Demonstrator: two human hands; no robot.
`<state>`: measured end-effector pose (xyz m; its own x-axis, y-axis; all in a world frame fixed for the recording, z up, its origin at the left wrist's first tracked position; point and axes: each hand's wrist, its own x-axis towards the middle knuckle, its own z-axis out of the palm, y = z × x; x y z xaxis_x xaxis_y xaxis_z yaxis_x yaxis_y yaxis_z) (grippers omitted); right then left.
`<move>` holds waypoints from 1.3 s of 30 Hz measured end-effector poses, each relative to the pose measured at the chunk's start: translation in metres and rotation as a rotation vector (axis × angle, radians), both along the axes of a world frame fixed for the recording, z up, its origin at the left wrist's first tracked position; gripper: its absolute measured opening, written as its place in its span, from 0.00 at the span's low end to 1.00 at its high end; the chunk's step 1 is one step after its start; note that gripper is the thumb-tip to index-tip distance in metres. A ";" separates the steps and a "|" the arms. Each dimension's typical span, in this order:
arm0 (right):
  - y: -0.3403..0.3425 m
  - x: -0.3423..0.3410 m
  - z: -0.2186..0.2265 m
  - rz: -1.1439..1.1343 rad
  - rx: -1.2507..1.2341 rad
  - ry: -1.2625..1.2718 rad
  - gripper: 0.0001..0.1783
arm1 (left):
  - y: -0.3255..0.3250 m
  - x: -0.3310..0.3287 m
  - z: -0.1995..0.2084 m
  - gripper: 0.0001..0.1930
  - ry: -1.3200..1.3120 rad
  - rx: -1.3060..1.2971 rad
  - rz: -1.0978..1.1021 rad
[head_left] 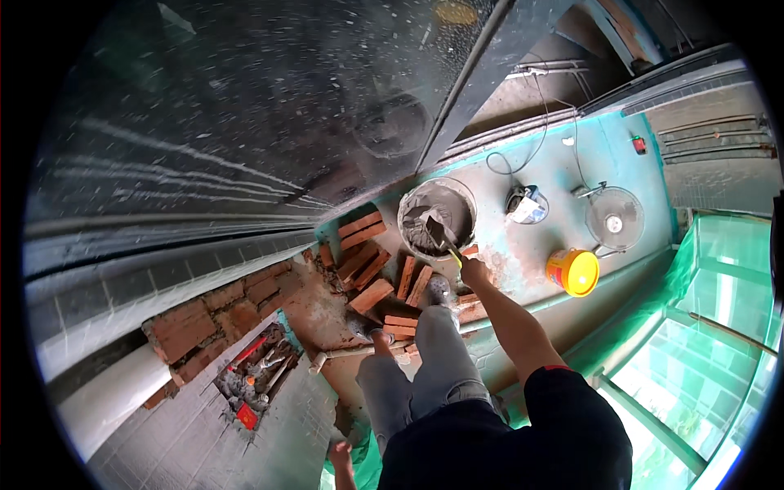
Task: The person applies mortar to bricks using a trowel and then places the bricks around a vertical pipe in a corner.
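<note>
In the head view, the person's dark short-sleeved shirt (506, 441) is nearest, with faded grey trousers (447, 359) beyond it. At the near left, the left hand (340, 456) hangs low beside green mesh netting (369, 467); its fingers look loosely curled, but I cannot tell whether it holds anything.

The right hand (475, 273) reaches forward, closed around the yellowish handle of a dark metal trowel (436, 232). The trowel's blade is inside the rim of a wide round bucket (401, 219) of wet grey mortar (454, 202), at the far middle of the scene; whether the blade's tip touches the mortar is unclear.

Loose red-orange clay bricks (372, 296) lie left of the bucket and on its near side, some stacked, close to the feet. To the right, well apart from the trowel, stands a yellow-lidded round plastic pail (582, 273). Farther off are a small dark bucket holding a pale bag (525, 207) and, right of it, a round wire-grilled fan (616, 222).
</note>
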<state>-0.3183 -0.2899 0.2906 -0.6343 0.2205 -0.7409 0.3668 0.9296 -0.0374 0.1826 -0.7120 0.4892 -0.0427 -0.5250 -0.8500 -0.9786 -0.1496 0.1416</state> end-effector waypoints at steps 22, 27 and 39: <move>0.063 -0.024 -0.125 -0.233 -0.385 -0.077 0.36 | 0.124 -0.012 -0.011 0.09 0.022 -0.069 0.128; 0.038 0.002 -0.046 -0.422 -0.735 -0.183 0.26 | 0.106 -0.024 -0.011 0.13 0.078 -0.029 0.144; -0.248 0.085 0.337 0.348 -1.302 -0.492 0.20 | 0.028 -0.020 -0.014 0.23 0.098 -0.091 -0.023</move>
